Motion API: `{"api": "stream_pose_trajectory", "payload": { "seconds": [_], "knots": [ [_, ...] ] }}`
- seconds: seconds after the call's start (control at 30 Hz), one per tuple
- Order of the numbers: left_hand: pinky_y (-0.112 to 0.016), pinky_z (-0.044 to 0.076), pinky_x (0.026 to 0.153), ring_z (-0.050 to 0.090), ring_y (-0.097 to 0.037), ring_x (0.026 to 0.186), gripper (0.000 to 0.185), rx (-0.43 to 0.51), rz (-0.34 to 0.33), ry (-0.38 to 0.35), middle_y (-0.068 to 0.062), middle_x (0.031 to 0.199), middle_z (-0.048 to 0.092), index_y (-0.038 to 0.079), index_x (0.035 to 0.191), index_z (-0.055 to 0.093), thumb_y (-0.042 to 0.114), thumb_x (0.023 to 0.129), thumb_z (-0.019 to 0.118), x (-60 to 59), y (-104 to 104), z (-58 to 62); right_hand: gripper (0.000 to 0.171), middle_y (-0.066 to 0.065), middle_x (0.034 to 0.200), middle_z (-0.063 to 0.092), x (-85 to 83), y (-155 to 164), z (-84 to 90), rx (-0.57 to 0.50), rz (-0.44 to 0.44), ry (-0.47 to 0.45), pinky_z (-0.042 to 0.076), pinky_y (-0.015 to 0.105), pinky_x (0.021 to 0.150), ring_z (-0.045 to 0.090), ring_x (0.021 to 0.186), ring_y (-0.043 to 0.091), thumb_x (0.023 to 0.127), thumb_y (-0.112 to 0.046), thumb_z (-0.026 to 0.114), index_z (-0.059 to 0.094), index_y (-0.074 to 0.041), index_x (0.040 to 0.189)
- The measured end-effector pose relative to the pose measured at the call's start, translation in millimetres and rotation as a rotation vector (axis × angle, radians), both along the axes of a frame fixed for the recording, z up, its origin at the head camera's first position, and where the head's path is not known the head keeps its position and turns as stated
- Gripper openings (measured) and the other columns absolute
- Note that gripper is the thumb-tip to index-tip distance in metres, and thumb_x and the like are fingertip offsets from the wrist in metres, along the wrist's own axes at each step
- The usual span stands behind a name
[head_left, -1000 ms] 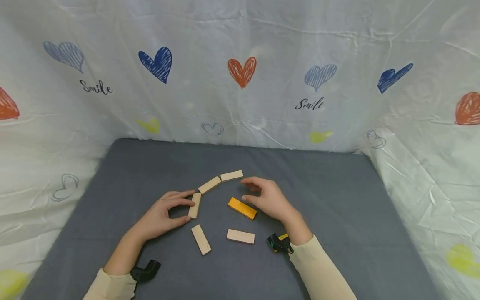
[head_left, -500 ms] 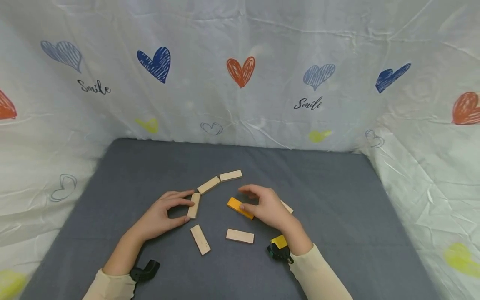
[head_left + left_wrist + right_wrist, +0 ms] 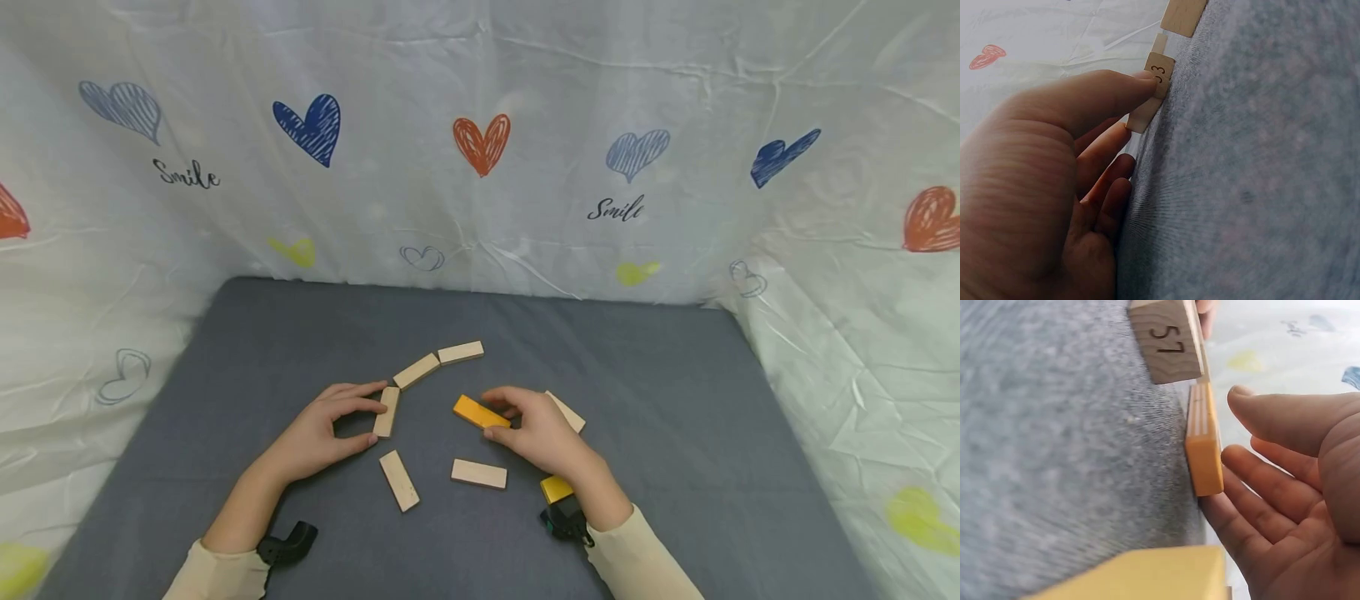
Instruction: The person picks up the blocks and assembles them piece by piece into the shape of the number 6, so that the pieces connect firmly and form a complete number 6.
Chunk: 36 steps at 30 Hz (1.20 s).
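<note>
My left hand [image 3: 324, 431] holds a plain wooden block [image 3: 387, 412] lying on the grey cloth. Its thumb presses the block's near end, marked 53 [image 3: 1159, 74] in the left wrist view, with fingers at the far end. My right hand [image 3: 538, 423] is around the right end of an orange block [image 3: 476, 410]. In the right wrist view, the thumb stands apart from the orange block [image 3: 1205, 440], while the other fingers, loosely bent, reach along its far side. Two more wooden blocks, a slanted one [image 3: 416, 371] and a farther one [image 3: 461, 353], continue the curve from the left hand's block.
Nearer me lie two wooden blocks, one slanted [image 3: 399, 481] and one crosswise [image 3: 478, 473]. Another wooden block [image 3: 566, 412] lies behind the right hand. A yellow block [image 3: 556, 489] sits by the right wrist. A white heart-printed curtain [image 3: 525, 208] encloses the grey table [image 3: 637, 358].
My right hand has come down and nearer, from beside the far wooden block to the orange block's right end. The wooden block behind it has come into view. The left hand stays put.
</note>
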State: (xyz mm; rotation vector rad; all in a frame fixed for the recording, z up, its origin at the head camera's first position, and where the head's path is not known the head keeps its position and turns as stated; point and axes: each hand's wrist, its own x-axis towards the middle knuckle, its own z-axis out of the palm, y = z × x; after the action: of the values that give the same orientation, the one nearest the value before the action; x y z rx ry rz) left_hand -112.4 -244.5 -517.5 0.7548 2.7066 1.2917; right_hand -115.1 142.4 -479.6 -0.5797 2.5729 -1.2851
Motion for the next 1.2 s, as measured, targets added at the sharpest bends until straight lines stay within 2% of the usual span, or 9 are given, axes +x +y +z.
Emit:
{"api": "stream_pose_trajectory", "payload": {
  "seconds": [0.17, 0.57, 1.2],
  "knots": [
    [-0.06, 0.043, 0.114, 0.048, -0.025, 0.146, 0.044, -0.008, -0.002, -0.003, 0.004, 0.165, 0.053, 0.028, 0.137, 0.076, 0.025, 0.095, 0.09, 0.2, -2, 0.4, 0.048, -0.008, 0.131, 0.073, 1.6, -2, -5.2, -0.007, 0.0, 0.015, 0.059, 0.041, 0.099, 0.07, 0.113, 0.01, 0.095, -0.017, 0.089, 0.073, -0.017, 0.14],
    [-0.059, 0.043, 0.114, 0.048, -0.024, 0.146, 0.043, 0.001, 0.002, -0.011, 0.004, 0.165, 0.053, 0.027, 0.136, 0.077, 0.024, 0.095, 0.09, 1.2, -2, 1.0, 0.044, -0.008, 0.124, 0.074, 3.3, -4, -9.2, 0.015, -0.028, 0.058, 0.059, 0.041, 0.097, 0.069, 0.109, 0.01, 0.093, -0.013, 0.09, 0.076, -0.017, 0.135],
    [-0.056, 0.042, 0.114, 0.048, -0.024, 0.145, 0.044, 0.006, 0.0, -0.003, 0.003, 0.164, 0.054, 0.026, 0.135, 0.077, 0.023, 0.094, 0.091, 0.8, -1, 1.3, 0.036, -0.011, 0.119, 0.077, 1.9, -4, -11.2, 0.005, -0.044, 0.062, 0.06, 0.037, 0.091, 0.07, 0.103, 0.008, 0.094, -0.012, 0.089, 0.079, -0.019, 0.128]
  ]
}}
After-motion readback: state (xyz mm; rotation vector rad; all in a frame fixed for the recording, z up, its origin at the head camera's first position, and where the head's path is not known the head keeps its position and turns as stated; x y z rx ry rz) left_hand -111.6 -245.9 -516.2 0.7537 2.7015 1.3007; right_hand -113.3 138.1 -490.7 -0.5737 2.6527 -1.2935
